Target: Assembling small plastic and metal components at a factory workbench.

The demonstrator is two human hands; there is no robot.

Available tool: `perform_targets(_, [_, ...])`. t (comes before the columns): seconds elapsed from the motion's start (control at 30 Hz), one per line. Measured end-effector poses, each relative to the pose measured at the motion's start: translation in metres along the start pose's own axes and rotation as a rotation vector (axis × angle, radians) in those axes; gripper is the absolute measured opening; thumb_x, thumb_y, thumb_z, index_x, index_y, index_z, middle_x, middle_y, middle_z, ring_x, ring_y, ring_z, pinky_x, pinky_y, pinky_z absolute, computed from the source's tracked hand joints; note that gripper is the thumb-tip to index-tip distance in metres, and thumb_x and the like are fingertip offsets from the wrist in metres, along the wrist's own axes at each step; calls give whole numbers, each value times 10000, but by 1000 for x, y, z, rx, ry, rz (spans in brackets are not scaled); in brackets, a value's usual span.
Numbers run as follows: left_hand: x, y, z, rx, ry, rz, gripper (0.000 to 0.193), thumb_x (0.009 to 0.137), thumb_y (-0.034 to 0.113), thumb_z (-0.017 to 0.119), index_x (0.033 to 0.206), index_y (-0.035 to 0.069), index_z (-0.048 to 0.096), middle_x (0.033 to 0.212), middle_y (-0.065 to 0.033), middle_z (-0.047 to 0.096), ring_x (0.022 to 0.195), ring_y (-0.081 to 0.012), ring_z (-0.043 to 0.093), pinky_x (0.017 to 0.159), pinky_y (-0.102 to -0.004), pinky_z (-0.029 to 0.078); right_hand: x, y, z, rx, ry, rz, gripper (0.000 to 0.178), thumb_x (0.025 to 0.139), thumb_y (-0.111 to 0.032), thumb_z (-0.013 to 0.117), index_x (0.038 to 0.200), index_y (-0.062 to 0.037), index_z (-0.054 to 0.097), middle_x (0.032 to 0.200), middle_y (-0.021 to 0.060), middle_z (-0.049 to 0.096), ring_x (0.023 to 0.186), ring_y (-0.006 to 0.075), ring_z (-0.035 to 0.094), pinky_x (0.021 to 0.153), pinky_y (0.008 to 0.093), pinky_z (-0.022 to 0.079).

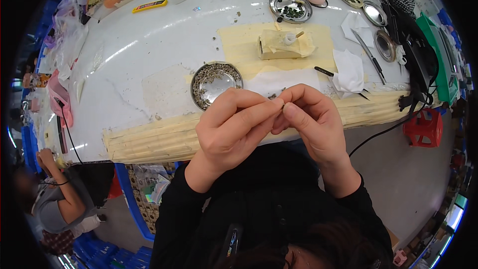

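Note:
Both my hands meet in front of my chest, over the taped near edge of the table. My left hand (pixel 239 127) is closed in a pinch, thumb and forefinger pressed together. Facing it, my right hand (pixel 313 122) pinches too, its fingertips touching those of the left. A tiny dark bit shows between the fingertips, too small to name. Just beyond my left hand stands a round metal dish (pixel 217 85) with many small greyish-brown pieces heaped along its rim. A white paper sheet (pixel 291 83) lies behind my fingers, a few specks on it.
Past the hands sits a small tape-covered block (pixel 286 45) with a stick in it. Tweezers (pixel 368 55), a black-handled tool (pixel 324 71) and white tissue (pixel 348 72) lie to the right. A metal plate (pixel 290 7) holds dark green pieces. Another person (pixel 59 194) works at the far left.

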State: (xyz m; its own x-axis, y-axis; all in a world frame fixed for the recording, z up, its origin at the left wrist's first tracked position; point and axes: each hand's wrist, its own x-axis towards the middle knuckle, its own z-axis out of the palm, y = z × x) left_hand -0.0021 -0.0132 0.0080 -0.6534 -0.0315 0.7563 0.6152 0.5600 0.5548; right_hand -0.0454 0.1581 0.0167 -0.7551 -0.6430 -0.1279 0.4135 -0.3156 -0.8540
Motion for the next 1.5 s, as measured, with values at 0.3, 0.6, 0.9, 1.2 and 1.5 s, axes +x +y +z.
perform_targets(0.3, [-2, 0, 7, 97, 18, -7, 251, 690, -89, 745, 926, -20, 695, 807, -90, 624, 671, -203, 606, 543, -288, 488, 8, 13, 2, -1140, 275, -974, 174, 779, 32, 728, 938, 3, 665, 879, 92, 658, 722, 204, 645, 630, 292, 532])
perform_targets(0.6, [-2, 1, 5, 54, 1, -28, 244, 704, -85, 748, 933, -16, 697, 804, -90, 625, 663, -192, 606, 538, -284, 485, 4, 14, 5, -680, 262, -561, 47, 853, 4, 673, 881, 18, 637, 838, 92, 657, 723, 152, 645, 649, 247, 516])
perform_targets(0.9, [0, 0, 6, 60, -11, -24, 240, 704, -86, 742, 929, -16, 693, 801, -92, 623, 661, -201, 605, 538, -290, 482, 4, 11, 5, -799, 270, -621, 76, 836, 11, 680, 883, 11, 621, 827, 99, 646, 712, 187, 646, 645, 264, 514])
perform_targets(1.2, [-9, -3, 9, 45, -10, -55, 263, 697, -99, 746, 942, -15, 699, 828, -92, 633, 698, -187, 611, 565, -273, 480, 5, 17, -1, -840, 249, -649, 97, 839, 28, 679, 912, 14, 618, 841, 86, 635, 741, 163, 626, 661, 267, 512])
perform_targets(1.5, [-9, -3, 7, -14, -3, -5, 293, 679, -80, 750, 959, -14, 695, 822, -81, 619, 679, -208, 603, 554, -290, 480, 0, 9, 0, -542, 186, -375, 60, 913, 8, 617, 943, 40, 577, 877, 68, 625, 793, 124, 616, 733, 245, 517])
